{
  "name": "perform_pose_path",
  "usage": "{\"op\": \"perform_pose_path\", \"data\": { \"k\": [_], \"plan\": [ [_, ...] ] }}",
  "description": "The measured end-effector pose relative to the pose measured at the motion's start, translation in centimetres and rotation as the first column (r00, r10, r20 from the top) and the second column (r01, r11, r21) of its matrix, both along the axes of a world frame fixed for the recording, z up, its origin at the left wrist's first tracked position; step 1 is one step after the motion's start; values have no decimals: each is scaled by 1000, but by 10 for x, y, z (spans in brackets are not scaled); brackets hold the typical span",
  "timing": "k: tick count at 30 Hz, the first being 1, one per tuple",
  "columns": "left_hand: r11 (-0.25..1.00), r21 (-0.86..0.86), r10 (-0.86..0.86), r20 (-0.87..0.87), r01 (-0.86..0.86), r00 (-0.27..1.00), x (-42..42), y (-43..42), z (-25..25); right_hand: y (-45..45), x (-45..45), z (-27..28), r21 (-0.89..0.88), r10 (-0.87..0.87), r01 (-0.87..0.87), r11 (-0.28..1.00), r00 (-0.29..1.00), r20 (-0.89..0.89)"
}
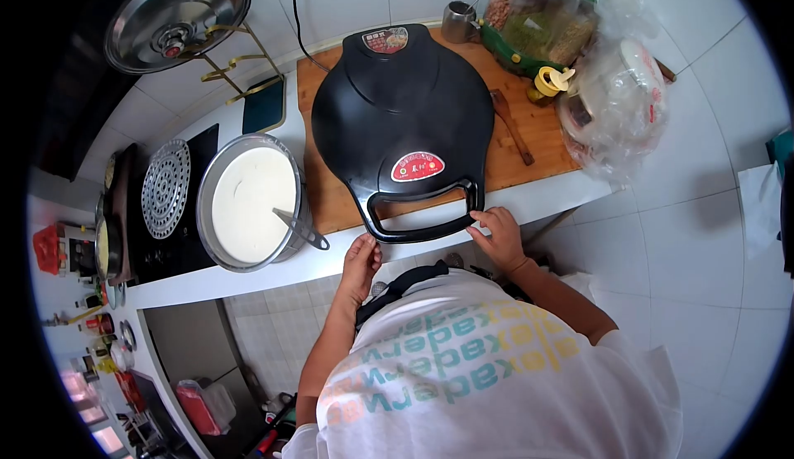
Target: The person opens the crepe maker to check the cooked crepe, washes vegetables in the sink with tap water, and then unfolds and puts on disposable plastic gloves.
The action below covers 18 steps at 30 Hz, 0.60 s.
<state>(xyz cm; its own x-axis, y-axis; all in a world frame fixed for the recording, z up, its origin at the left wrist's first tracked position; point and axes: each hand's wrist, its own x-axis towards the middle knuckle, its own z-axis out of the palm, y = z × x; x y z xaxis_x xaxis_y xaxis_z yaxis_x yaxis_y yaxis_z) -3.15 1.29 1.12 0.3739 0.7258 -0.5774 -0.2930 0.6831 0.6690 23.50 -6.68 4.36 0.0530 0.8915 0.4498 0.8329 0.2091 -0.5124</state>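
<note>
A large black electric griddle (397, 103) sits with its lid down on a wooden board, its loop handle (422, 231) facing me. At the handle's left corner is my left hand (361, 265), fingers curled together and their tips touching the black edge. My right hand (498, 237) pinches the handle's right corner between thumb and fingers. Left of the griddle stands a metal pot (207, 226) of pale, creamy batter (248, 198). A grey ladle or spoon (308, 231) leans in it, its handle over the rim.
A wooden spatula (513, 128) lies right of the griddle on the board (542, 149). Behind are a metal cup (457, 22), a green-trimmed grain container (538, 25) and a plastic-wrapped appliance (616, 103). A perforated steamer plate (166, 188) rests on the cooktop; a pot lid (178, 16) stands on a rack.
</note>
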Motion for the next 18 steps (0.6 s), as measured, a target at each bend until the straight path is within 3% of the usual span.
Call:
{"op": "perform_pose_path", "data": {
  "k": [18],
  "plan": [
    [1000,17,-2,54,2,999,2,-1,1,-3,-4,-2,-55,-32,27,998,996,-84]
  ]
}}
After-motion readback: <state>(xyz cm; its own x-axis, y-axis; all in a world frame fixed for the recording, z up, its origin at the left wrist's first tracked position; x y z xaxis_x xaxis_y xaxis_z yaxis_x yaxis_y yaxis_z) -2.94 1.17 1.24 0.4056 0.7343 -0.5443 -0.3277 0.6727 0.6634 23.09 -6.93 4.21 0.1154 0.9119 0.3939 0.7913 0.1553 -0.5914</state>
